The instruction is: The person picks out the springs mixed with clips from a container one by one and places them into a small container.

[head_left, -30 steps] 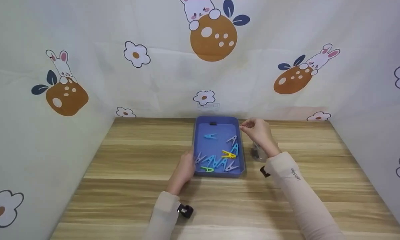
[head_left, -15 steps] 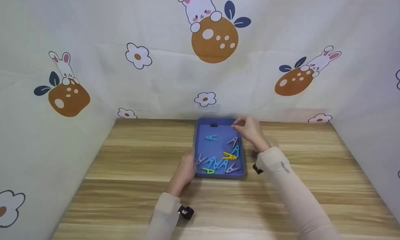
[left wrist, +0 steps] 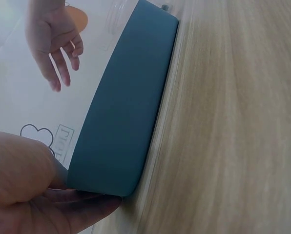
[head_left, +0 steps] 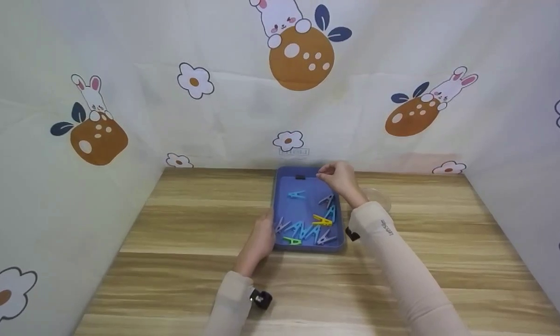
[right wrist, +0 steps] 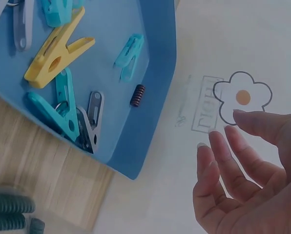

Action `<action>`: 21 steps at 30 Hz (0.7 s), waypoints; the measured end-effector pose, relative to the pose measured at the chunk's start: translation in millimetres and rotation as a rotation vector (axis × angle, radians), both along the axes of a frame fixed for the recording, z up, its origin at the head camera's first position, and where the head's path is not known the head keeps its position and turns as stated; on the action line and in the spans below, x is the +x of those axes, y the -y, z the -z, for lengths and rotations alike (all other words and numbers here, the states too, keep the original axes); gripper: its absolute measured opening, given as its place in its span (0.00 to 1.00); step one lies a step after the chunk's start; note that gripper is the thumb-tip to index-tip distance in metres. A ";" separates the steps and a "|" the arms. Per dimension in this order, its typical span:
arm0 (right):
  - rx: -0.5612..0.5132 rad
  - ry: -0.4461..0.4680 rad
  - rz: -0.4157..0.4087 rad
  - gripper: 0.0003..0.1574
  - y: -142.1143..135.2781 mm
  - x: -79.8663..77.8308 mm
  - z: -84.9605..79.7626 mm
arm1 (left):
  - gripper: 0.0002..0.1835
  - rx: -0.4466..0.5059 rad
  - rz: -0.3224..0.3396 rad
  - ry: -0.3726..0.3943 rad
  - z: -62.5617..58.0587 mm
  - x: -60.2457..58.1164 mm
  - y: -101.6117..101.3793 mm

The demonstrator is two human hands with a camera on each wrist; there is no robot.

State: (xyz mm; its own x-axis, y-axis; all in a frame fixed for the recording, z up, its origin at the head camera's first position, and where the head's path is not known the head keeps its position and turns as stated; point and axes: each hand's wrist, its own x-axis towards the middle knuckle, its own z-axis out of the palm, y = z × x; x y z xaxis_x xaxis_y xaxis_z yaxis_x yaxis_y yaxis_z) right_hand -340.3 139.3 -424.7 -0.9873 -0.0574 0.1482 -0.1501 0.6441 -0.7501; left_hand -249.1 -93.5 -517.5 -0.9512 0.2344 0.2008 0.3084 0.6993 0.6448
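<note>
My left hand [head_left: 261,235] holds the near left side of a blue plastic tray [head_left: 307,249]; in the left wrist view its thumb is at the rim and its fingers lie along the outer wall. Over the tray's far right corner is my right hand [head_left: 339,179]. Its fingers are loosely bent, with a gap between thumb and fingertips and nothing in it. A small dark ribbed coil [right wrist: 137,95] lies at the tray's far end. Nearby is a light blue clothespin [right wrist: 130,56]. A yellow clothespin [head_left: 322,220], a green one [head_left: 292,241] and several blue and grey ones are spread nearer me.
Right of the tray stands a clear round container [head_left: 381,198], partly behind the right wrist. Dark green coils [right wrist: 11,222] show inside it in the right wrist view. A patterned cloth [head_left: 233,116] walls the back and sides of the wooden table [head_left: 186,280].
My right hand has moved left, from beside the tray's right rim to over its far right corner. The left hand stays at the tray, and the clothespins have not shifted in it.
</note>
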 end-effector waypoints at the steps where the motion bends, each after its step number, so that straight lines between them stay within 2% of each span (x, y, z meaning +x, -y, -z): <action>1: -0.010 0.005 0.002 0.10 0.9 -1.0 0.5 | 0.25 0.000 0.000 0.002 -0.1 -0.2 -0.4; 6: -0.032 0.014 0.014 0.10 5.3 -6.6 4.4 | 0.25 0.002 -0.003 0.005 -0.9 -0.2 -1.6; 12: -0.048 0.032 0.012 0.11 11.7 -13.3 9.0 | 0.25 0.015 0.012 -0.052 1.4 0.3 0.9; 21: -0.053 0.093 -0.006 0.18 17.7 -25.5 18.6 | 0.26 0.040 0.020 -0.046 1.3 -0.2 1.4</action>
State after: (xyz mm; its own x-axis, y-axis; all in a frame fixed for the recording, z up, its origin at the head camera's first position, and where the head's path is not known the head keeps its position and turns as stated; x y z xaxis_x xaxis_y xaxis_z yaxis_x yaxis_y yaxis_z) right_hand -365.9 121.6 -443.3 -0.9966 -0.0581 0.0587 -0.0819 0.6023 -0.7940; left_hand -249.3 -94.9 -518.8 -0.9360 0.2442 0.2536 0.3520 0.6665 0.6572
